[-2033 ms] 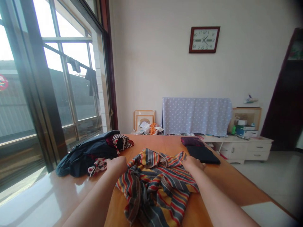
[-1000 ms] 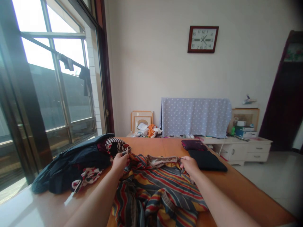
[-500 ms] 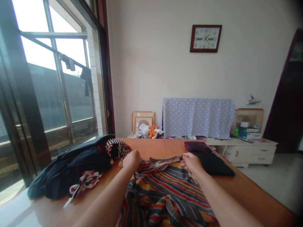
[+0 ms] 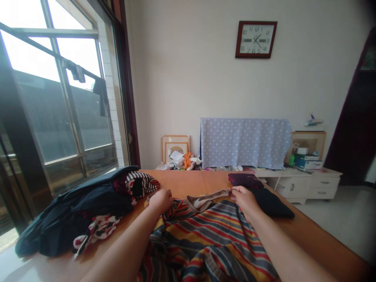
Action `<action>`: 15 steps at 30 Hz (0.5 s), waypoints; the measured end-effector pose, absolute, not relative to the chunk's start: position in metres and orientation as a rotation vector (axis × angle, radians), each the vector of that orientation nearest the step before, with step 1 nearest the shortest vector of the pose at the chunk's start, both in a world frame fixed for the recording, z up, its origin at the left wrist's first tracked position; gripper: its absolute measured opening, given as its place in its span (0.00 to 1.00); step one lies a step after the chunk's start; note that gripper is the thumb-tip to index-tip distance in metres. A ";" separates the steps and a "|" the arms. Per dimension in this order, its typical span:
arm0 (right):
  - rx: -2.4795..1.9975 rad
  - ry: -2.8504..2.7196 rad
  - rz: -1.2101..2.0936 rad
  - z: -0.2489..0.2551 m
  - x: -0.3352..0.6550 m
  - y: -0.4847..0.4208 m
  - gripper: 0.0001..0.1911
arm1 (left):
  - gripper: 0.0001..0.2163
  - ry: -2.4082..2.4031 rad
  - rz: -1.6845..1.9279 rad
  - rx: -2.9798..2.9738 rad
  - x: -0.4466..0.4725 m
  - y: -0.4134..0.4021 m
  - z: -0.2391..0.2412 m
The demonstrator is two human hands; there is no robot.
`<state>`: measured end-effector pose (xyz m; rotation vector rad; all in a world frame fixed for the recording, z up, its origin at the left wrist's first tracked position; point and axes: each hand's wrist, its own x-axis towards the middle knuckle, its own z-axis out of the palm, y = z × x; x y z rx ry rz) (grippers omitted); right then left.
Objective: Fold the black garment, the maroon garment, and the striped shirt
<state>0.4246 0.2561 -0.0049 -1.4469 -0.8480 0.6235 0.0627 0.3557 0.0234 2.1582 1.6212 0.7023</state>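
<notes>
A sweater (image 4: 211, 227) with red, yellow, grey and blue stripes lies spread on the wooden table in front of me, its lower part rumpled. My left hand (image 4: 161, 200) is closed on the sweater's left shoulder. At the other side of the ribbed neckline, my right hand (image 4: 243, 199) pinches the cloth between thumb and fingers. The neckline sags between both hands. A black folded garment (image 4: 272, 203) lies just beyond my right hand, with a dark purple folded garment (image 4: 245, 180) behind it.
A heap of dark clothes (image 4: 73, 211) with patterned pieces lies on the table (image 4: 188, 178) at the left, beside a window. Beyond the table, a low white cabinet (image 4: 317, 186) carries boxes and a screen-shaped thing under a dotted cloth (image 4: 246, 143).
My hands have moved slightly apart, pulling the neckline wider, and the striped front lies flatter. The camera view has shifted a little.
</notes>
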 end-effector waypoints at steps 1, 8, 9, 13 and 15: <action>-1.436 -0.845 0.619 -0.005 0.425 0.259 0.11 | 0.04 1.579 0.695 2.149 0.062 0.355 0.024; -1.393 -0.799 0.568 -0.006 0.433 0.273 0.12 | 0.07 1.400 0.622 1.942 0.051 0.352 0.019; -1.410 -0.794 0.579 -0.006 0.434 0.273 0.12 | 0.06 1.397 0.653 1.885 0.049 0.353 0.018; -1.498 -0.776 0.641 -0.007 0.433 0.273 0.13 | 0.08 1.382 0.822 1.601 0.036 0.361 0.025; -1.515 -0.789 0.679 -0.006 0.429 0.278 0.12 | 0.10 1.380 0.886 1.467 0.027 0.367 0.033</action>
